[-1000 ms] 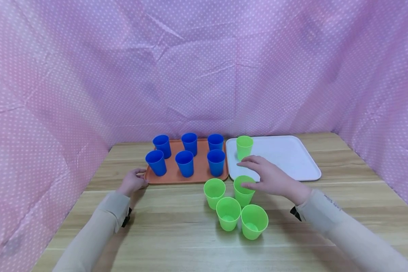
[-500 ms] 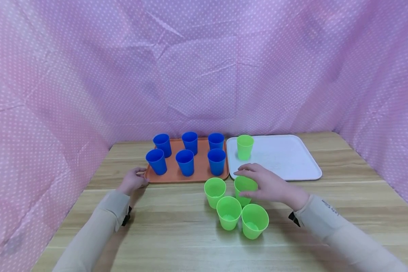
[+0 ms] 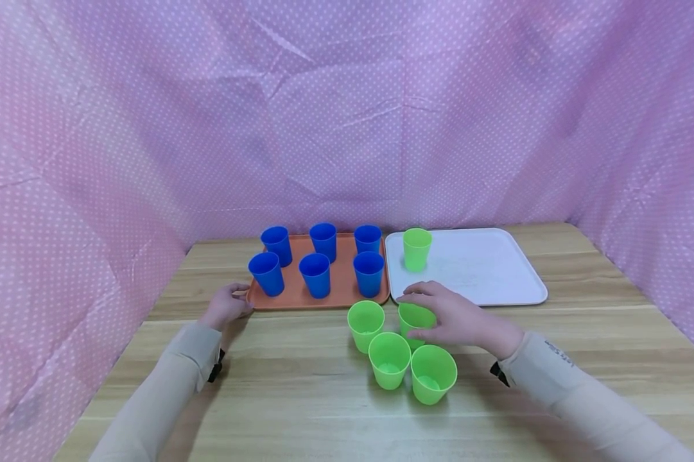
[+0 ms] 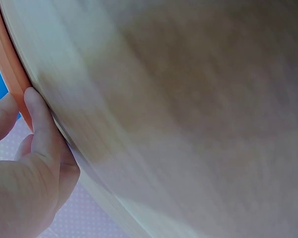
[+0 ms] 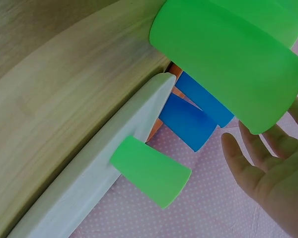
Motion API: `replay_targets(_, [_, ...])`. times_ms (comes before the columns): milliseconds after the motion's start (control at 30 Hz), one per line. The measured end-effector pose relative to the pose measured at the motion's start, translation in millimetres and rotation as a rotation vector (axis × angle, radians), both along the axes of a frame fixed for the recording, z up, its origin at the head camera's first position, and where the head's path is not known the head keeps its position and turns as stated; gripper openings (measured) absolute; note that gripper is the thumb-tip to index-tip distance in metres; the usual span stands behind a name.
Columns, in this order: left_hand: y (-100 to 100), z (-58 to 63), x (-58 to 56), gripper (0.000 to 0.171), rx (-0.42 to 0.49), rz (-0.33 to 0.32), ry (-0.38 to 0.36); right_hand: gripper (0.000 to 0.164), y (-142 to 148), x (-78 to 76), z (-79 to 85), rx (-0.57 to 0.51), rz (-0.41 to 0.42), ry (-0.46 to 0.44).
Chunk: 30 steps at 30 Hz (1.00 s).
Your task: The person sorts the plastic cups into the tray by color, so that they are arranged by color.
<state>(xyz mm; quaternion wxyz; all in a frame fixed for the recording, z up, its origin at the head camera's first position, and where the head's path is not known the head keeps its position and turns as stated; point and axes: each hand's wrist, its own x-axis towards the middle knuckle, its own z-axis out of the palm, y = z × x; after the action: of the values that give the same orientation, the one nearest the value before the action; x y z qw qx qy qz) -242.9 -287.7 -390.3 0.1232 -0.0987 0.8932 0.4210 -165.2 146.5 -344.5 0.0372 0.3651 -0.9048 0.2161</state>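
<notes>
Near the orange tray's (image 3: 338, 299) left front corner, my left hand (image 3: 226, 307) pinches the rim between thumb and finger; the left wrist view shows a fingertip (image 4: 35, 101) against the tray edge. My right hand (image 3: 459, 319) is at the top of a green cup (image 3: 411, 321), thumb on the near side and fingers spread over the far side. Part of that cup is hidden behind the hand. In the right wrist view the loosely bent fingers are by the rim of a large green cup (image 5: 223, 64). Three more green cups (image 3: 390, 362) stand close by, upright.
Several blue cups (image 3: 315, 277) stand in two rows on the orange tray. Beside it lies a white tray (image 3: 479, 269) with one green cup (image 3: 416, 250) at its left. A pink dotted cloth (image 3: 347, 128) hangs behind the wooden table (image 3: 277, 385).
My right hand has come a little nearer and lower, from beside the far side of the green cup to around its rim. The left hand has stayed at the orange tray.
</notes>
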Motion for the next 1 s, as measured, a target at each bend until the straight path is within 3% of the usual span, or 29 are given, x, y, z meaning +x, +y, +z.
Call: replay_targets(1000, [6.9,-3.5,20.1,0.054,0.015,0.040,0.003,0.046,11.5,10.8,-4.2,-0.002,0.053,0.041])
